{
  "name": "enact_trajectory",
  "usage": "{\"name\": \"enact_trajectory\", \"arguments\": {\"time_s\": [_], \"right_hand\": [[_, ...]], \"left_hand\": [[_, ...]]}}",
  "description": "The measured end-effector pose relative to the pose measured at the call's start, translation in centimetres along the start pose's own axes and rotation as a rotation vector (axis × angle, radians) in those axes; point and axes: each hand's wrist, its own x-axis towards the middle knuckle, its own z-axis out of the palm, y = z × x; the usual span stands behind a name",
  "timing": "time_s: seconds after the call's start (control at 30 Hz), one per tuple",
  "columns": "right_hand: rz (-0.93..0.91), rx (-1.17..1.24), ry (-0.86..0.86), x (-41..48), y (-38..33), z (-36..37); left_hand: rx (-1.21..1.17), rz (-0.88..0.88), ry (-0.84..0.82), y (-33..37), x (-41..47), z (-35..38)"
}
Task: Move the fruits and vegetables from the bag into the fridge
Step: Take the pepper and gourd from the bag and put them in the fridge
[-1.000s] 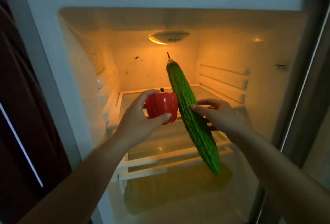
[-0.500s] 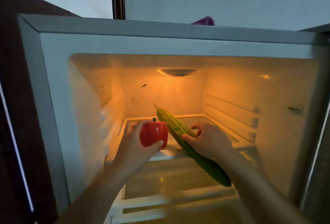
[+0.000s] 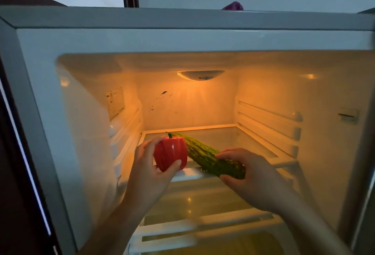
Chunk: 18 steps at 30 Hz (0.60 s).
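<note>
The open fridge fills almost the whole view, lit orange by the lamp at 12 o'clock on its ceiling; the bag is not in view. The top shelf, a glass plate with a white front rail, stretches from the hands towards 2 o'clock. The bitter gourd is the longest thing here, and the next move turns on its long axis: it runs from the thick end at 4 o'clock, inside the grip, to the thin stem end at 10 o'clock, which points to the back-left of the shelf. It crosses over the front rail; whether it already touches the glass I cannot tell. The right hand has its fingers curled round the thick end, so most of the gourd lies ahead of the grip, inside the fridge. The left hand holds the red bell pepper between thumb and fingers, upright, its green stem at 12 o'clock, just beside the gourd at 9 o'clock from its middle. In my judgement the right hand is nearer to finishing: it needs only to lower the gourd along this same axis, while the pepper must be set more to 9 o'clock so the two do not press together.
</note>
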Motion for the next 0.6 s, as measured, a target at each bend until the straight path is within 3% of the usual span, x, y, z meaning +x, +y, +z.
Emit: {"name": "enact_trajectory", "arguments": {"time_s": [0.23,0.6], "right_hand": [[0.012,0.022,0.09,4.9,0.3,4.0],[-0.15,0.061,-0.01,5.2,2.8,4.9]], "left_hand": [[0.062,-0.012,0.096,0.1,0.7,0.0],[0.32,0.009,0.218,-1.4,0.8,-0.1]]}}
